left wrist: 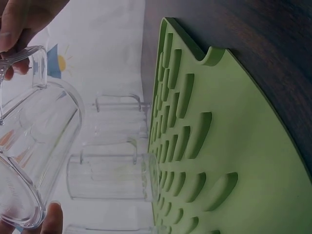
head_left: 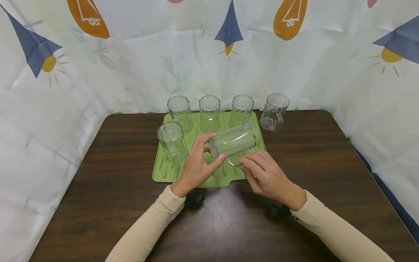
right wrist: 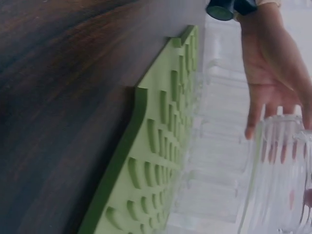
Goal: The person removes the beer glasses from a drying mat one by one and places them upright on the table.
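Over the green ribbed mat [head_left: 226,178], a clear glass mug [head_left: 234,141] lies sideways in the air between both hands. My left hand [head_left: 198,163] grips its left end, thumb in front and fingers behind. At the handle, my right hand [head_left: 266,176] pinches with bent fingers. The left wrist view shows the mug's [left wrist: 41,122] round end close up and the right fingers [left wrist: 17,24] at the handle. From the right wrist, the left palm [right wrist: 265,90] appears behind the glass.
Three glass mugs stand along the mat's back edge, one of them the middle mug [head_left: 209,114]. Another mug [head_left: 171,142] stands at the mat's left. Off the mat, a mug [head_left: 274,112] sits on the dark wooden table [head_left: 311,145] at back right. A patterned white cloth [head_left: 147,65] hangs behind.
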### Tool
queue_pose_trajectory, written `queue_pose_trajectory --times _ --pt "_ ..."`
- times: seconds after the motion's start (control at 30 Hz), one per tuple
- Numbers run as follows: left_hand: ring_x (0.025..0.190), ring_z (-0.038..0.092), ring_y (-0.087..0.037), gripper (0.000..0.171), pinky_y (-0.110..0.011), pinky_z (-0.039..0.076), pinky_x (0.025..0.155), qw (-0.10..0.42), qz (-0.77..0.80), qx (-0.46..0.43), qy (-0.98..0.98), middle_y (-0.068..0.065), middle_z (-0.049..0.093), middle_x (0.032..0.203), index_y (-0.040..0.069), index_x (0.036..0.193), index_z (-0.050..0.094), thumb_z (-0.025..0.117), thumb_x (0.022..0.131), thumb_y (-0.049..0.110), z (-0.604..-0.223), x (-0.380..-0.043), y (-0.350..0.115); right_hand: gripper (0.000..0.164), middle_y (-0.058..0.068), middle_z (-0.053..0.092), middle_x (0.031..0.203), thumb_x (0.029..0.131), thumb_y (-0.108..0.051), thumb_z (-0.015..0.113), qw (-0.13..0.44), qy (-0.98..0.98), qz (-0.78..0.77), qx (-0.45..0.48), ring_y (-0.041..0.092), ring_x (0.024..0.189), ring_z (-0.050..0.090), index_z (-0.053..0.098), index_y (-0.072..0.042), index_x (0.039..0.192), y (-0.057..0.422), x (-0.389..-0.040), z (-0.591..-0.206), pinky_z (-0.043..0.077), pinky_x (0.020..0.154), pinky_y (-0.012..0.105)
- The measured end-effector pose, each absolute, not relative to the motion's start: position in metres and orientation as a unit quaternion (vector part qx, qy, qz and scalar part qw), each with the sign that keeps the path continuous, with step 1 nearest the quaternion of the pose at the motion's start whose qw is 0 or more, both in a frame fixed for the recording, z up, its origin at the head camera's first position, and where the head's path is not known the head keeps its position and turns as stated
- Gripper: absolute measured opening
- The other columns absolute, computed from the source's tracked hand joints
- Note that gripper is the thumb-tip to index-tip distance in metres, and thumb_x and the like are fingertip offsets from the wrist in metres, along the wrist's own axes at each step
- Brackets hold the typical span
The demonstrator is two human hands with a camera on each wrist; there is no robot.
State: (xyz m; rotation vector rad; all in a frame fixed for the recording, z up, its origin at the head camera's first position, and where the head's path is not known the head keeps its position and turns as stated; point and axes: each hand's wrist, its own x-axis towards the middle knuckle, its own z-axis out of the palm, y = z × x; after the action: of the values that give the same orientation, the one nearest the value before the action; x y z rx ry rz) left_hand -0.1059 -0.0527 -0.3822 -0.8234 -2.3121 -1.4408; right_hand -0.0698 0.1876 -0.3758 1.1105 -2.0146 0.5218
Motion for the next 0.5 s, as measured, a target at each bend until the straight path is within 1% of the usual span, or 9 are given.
queue_pose_trajectory --times 0.17,0.3,0.43,0.5 --pt "0.123 0.057 -0.026 0.065 -0.041 0.060 0.090 0.145 -0.508 -0.278 -0.802 -0.015 0.050 0.148 0.008 0.148 0.046 0.078 0.092 0.018 -0.381 -0.105 -0.054 0.026 0.012 0.071 0.099 0.106 -0.019 0.059 0.415 -0.767 0.258 0.416 0.025 0.088 0.064 0.073 0.003 0.108 0.188 -0.070 -0.371 0.050 0.077 0.038" --pt "0.123 0.056 -0.026 0.065 -0.039 0.060 0.091 0.153 -0.508 -0.279 -0.800 -0.015 0.050 0.147 0.008 0.148 0.046 0.078 0.091 0.018 -0.381 -0.105 -0.054 0.029 0.015 0.069 0.098 0.105 -0.022 0.061 0.424 -0.759 0.307 0.387 0.026 0.086 0.063 0.072 0.006 0.106 0.191 -0.070 -0.371 0.051 0.077 0.033" --pt "0.124 0.056 -0.026 0.065 -0.039 0.060 0.092 0.162 -0.515 -0.281 -0.794 -0.016 0.051 0.146 0.007 0.147 0.047 0.078 0.091 0.017 -0.380 -0.105 -0.054 0.035 0.019 0.068 0.097 0.105 -0.027 0.062 0.429 -0.762 0.355 0.329 0.028 0.088 0.063 0.070 0.007 0.105 0.196 -0.070 -0.373 0.054 0.088 0.021" --pt "0.124 0.056 -0.027 0.065 -0.040 0.061 0.092 0.165 -0.519 -0.280 -0.791 -0.016 0.051 0.147 0.007 0.147 0.047 0.078 0.090 0.016 -0.380 -0.105 -0.054 0.037 0.021 0.067 0.097 0.105 -0.027 0.063 0.418 -0.761 0.391 0.304 0.025 0.090 0.064 0.069 0.009 0.106 0.198 -0.070 -0.374 0.052 0.092 0.015"
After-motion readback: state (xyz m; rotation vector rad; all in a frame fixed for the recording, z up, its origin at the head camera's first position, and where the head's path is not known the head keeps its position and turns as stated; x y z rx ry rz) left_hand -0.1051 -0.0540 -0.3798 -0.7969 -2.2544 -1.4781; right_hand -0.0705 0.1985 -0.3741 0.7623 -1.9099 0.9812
